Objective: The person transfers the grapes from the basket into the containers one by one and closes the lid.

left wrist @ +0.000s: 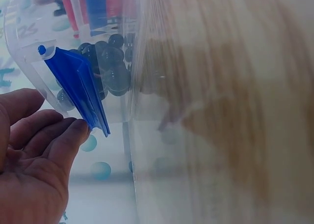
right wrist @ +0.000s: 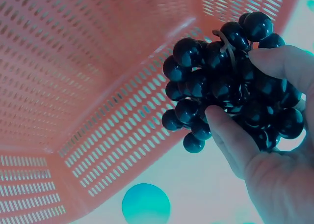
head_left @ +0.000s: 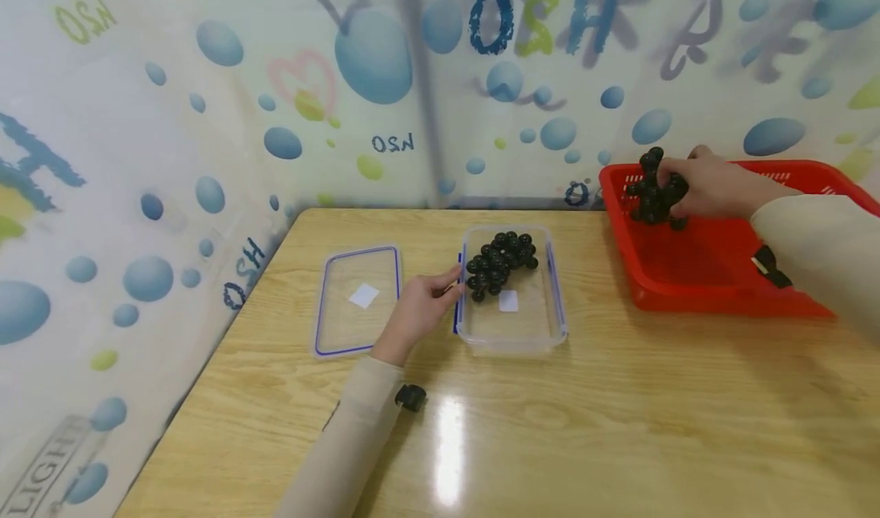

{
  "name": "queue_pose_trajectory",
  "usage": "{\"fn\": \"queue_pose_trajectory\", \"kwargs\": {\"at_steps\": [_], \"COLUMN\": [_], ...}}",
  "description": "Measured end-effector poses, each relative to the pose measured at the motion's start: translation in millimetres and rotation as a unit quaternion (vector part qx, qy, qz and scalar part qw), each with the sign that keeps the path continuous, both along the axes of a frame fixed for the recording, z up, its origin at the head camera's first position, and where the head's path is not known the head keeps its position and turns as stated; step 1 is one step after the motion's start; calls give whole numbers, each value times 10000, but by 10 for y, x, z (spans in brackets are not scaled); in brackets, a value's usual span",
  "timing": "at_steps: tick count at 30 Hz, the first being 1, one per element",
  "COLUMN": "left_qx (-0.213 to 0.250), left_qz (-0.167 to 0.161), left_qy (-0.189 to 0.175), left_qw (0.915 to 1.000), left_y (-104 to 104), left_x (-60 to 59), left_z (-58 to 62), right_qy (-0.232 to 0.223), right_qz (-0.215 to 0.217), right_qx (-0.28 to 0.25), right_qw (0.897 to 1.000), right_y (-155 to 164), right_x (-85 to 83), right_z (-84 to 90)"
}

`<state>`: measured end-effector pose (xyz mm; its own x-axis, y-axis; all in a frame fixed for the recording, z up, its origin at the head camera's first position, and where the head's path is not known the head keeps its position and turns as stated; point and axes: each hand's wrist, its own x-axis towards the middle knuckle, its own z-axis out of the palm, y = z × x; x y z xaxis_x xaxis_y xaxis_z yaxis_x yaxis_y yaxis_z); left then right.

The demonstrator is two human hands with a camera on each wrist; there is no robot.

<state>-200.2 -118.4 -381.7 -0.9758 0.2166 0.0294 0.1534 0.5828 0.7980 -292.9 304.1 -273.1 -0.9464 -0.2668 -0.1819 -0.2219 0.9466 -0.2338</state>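
On a wooden table [head_left: 550, 426], the right hand [head_left: 715, 186] grips a bunch of grapes [head_left: 655, 189] above the red basket [head_left: 715, 273]. The left hand [head_left: 419, 308], fingers relaxed, steadies the clear box [head_left: 512, 327], which already holds one bunch; its lid [head_left: 357, 300] lies alongside, so closing seems left.

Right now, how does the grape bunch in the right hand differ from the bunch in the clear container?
The held bunch is gripped by the right hand over the red basket; the container bunch lies loose in the clear container. The held bunch looks more compact, the container bunch more spread out. Both are dark, round grapes.
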Motion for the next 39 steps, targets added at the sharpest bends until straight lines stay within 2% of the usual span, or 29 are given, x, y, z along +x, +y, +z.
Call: {"fn": "queue_pose_trajectory", "kwargs": {"at_steps": [9, 16, 22, 26, 29, 35, 39], "left_qx": [91, 119, 122, 118, 89, 116, 129], "left_qz": [11, 50, 24, 17, 35, 24, 12], "left_qy": [-8, -51, -42, -3, 13, 37, 65], "left_qw": [10000, 9999, 9999, 9999, 10000, 9999, 9999], "left_y": [-1, 2, -6, -4, -4, 0, 3], "left_x": [11, 8, -14, -31, -36, -36, -36], "left_z": [-8, -33, -32, -34, -38, -47, -46], "right_qy": [559, 908, 787, 738, 620, 386, 400], "right_qz": [98, 344, 775, 1186, 1470, 1696, 1910], "right_qx": [-432, -962, -1237, -1218, -1173, -1195, -1110], "right_qw": [9975, 9906, 9861, 9827, 9802, 9775, 9745], "right_y": [-52, -346, -732, -979, -1137, -1360, -1467], "right_x": [299, 566, 791, 891, 931, 961, 942], "right_z": [234, 300, 288, 238, 203, 157, 107]}}
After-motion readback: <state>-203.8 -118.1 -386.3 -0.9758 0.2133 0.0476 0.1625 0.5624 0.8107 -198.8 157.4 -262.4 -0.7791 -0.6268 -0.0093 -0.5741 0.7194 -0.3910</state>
